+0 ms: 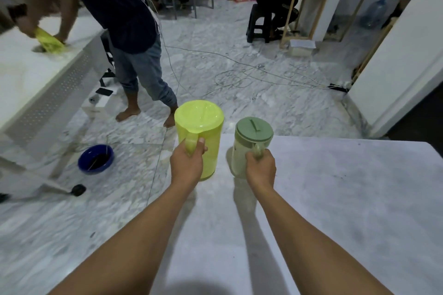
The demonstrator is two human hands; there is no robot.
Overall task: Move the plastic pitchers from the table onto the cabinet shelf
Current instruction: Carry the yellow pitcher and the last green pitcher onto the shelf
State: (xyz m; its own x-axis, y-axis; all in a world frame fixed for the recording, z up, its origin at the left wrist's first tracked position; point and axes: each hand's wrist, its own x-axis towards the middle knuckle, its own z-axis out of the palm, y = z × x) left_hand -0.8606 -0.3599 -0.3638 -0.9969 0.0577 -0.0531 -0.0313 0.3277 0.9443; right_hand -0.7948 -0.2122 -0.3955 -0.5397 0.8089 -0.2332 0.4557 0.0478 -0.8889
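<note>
Right now the pale desk [335,199] fills the lower right of the view, with marbled floor [239,84] beyond it and a second white table [36,74] off to the left, where another person [124,19] stands wiping with a yellow cloth [49,42]. No cabinet shelf is in view, so the step in hand looks like the pick-up: both pitchers are gripped at the desk's far left corner, and I cannot tell whether their bases still touch the surface. Next, I judge, they must be lifted clear together, kept upright, and carried toward the cabinet, wherever it stands.

Taller of the two is the lime-yellow pitcher [206,146], translucent, its matching lid on, right at the desk edge. Just beside it stands the pale green pitcher [242,151], shorter, with a cloudy body and a darker sage lid. Neither shows liquid that I can make out.

Left hand [188,163] is closed around the yellow handle, thumb on top; right hand [261,167] is wrapped round the green one's handle.
</note>
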